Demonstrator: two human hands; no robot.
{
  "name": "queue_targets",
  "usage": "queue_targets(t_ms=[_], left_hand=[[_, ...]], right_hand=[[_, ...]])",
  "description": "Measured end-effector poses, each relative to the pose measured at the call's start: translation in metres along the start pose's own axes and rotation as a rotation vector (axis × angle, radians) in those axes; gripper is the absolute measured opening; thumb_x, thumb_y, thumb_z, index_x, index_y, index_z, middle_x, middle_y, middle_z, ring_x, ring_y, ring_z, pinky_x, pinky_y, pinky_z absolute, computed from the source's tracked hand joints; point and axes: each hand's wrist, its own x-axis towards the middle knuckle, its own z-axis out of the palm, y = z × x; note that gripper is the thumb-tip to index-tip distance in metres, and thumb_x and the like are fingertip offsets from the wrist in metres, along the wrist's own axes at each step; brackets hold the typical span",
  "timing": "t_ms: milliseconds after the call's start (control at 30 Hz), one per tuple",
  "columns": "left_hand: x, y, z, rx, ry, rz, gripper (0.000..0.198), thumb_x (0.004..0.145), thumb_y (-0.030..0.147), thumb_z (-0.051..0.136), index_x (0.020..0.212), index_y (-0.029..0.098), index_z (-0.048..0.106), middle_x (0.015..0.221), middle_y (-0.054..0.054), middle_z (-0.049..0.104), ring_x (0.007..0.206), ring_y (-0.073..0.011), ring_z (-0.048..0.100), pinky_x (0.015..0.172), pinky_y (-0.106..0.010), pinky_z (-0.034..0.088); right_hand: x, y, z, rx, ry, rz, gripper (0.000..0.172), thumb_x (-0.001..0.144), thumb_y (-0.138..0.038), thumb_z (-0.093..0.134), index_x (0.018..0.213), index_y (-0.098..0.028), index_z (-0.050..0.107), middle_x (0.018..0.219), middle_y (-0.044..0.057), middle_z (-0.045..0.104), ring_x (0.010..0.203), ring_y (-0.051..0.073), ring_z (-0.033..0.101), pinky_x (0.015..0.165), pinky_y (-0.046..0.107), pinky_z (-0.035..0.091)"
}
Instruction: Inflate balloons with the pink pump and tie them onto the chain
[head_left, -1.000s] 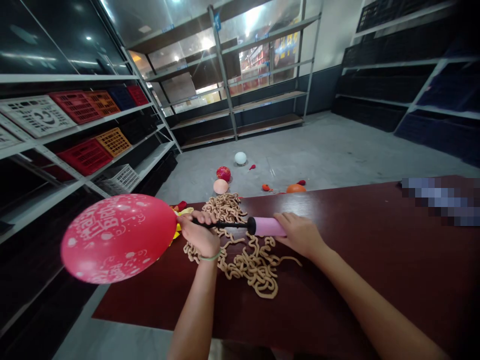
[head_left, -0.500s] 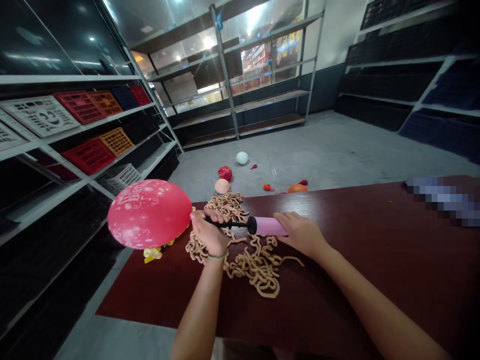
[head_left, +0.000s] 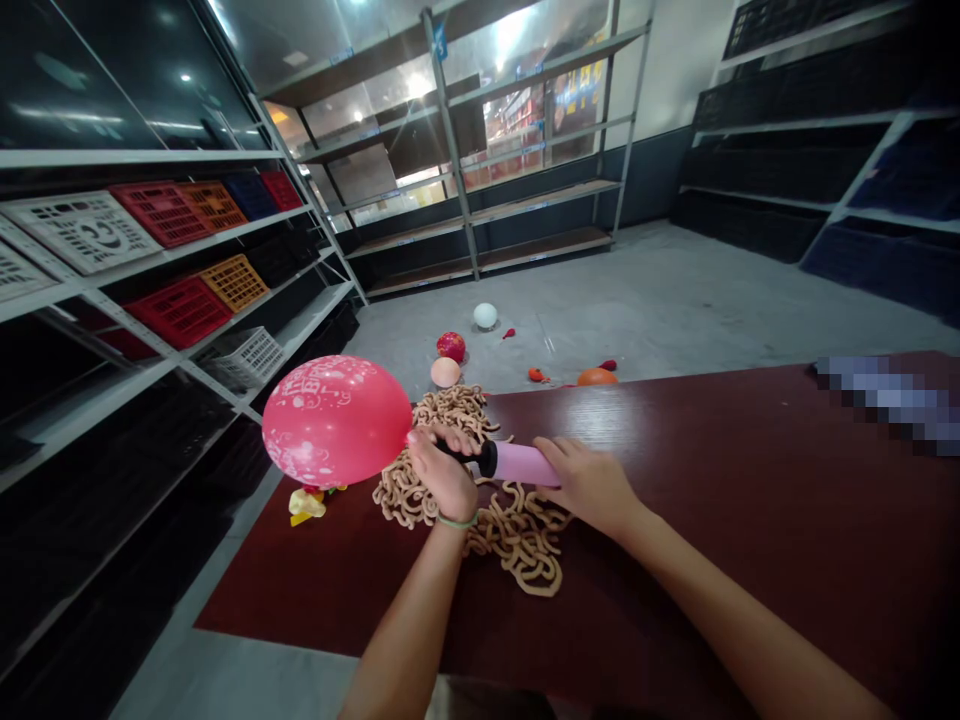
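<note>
Left grip (head_left: 448, 480) and right grip (head_left: 589, 482) both curled, near each other, forearms (head_left: 416, 600) slanting inward from below

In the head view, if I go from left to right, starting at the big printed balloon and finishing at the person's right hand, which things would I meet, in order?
Pinkish-red printed balloon → left hand → pink pump barrel → right hand.

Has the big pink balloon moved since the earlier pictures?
Yes: the pink balloon has moved right and somewhat up in the view, against the near left table corner; the left hand has shifted right too.
</note>
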Motion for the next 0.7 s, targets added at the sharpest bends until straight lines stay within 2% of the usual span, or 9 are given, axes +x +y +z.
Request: queue_targets(t_ms=[133,300,467,600,700], left_hand=[[0.004,0.004,-0.003,0.009,-0.034,0.047,0.034,0.094,0.049,0.049,0.075,0.022,0.041,0.05,0.007,0.043,0.038,-0.011,0.043,0.04,-0.025,0.038],[0.025,0.023,-0.01,0.001,0.05,0.129,0.031,0.096,0.045,0.045,0.076,0.022,0.042,0.049,0.006,0.042,0.039,-0.0108,0.041,0.04,-0.024,0.037],[0.028,0.028,-0.008,-0.026,0.128,0.103,0.034,0.096,0.047,0.043,0.074,0.022,0.04,0.048,0.007,0.037,0.038,-0.0092,0.036,0.039,-0.022,0.032],[0.01,0.014,0.0,-0.02,0.068,0.019,0.035,0.095,0.049,0.046,0.072,0.022,0.039,0.047,0.008,0.038,0.036,-0.0089,0.036,0.038,-0.022,0.031],[-0.002,0.005,0.004,-0.008,0.013,-0.022,0.036,0.095,0.047,0.044,0.071,0.022,0.038,0.047,0.007,0.038,0.034,-0.0094,0.037,0.037,-0.023,0.031]], right_hand=[[0.001,0.018,0.001,0.001,-0.017,0.006,0.046,0.085,-0.041,0.064,0.125,-0.022,0.053,0.106,0.005,0.066,0.096,0.023,0.059,0.072,0.031,0.037],[0.002,0.041,-0.004,-0.018,-0.026,0.063,0.043,0.084,-0.031,0.063,0.125,-0.022,0.054,0.109,0.006,0.065,0.1,0.023,0.058,0.075,0.031,0.038],[0.002,0.022,-0.006,-0.023,-0.045,0.038,0.045,0.084,-0.04,0.064,0.123,-0.02,0.054,0.104,0.007,0.065,0.096,0.024,0.059,0.07,0.031,0.037],[0.001,0.0,-0.004,0.004,-0.026,0.017,0.047,0.081,-0.039,0.068,0.122,-0.021,0.054,0.104,0.006,0.065,0.094,0.023,0.06,0.068,0.031,0.037],[0.0,-0.005,-0.001,0.029,-0.01,0.017,0.048,0.081,-0.038,0.068,0.122,-0.021,0.053,0.105,0.006,0.066,0.093,0.022,0.06,0.067,0.03,0.037]])
